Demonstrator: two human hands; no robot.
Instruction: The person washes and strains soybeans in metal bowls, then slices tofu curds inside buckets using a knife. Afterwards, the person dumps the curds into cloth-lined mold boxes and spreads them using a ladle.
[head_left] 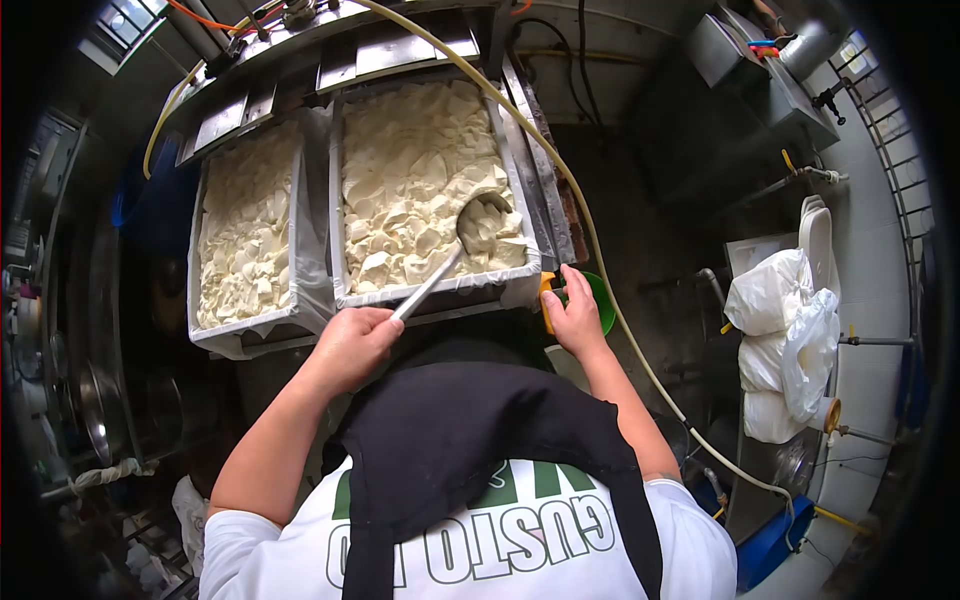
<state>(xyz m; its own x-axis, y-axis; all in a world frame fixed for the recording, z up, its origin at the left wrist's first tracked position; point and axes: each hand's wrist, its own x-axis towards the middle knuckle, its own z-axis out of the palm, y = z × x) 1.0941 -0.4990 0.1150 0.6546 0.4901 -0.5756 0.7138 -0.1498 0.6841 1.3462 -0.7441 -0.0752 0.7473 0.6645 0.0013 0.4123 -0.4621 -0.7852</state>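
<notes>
My left hand [355, 348] is closed around the metal handle of a large round ladle [432, 283]. The ladle's bowl lies at the front right corner of a cloth-lined tub [440, 291], among pale, soft curd [415, 180] in broken flakes, with some curd inside its rim. My right hand [577, 313] is open just outside that corner, thumb apart from the fingers. Beside its thumb is a yellow-orange object [547, 302], whose kind I cannot make out. A green bucket [603, 300] shows partly behind the hand.
To the left stands a second lined tub [245, 322] of curd. A pale hose [600, 240] runs past the tubs' right side down to the floor area. White plastic bags [785, 340] hang at the right wall near pipes. A blue container [775, 545] sits at lower right.
</notes>
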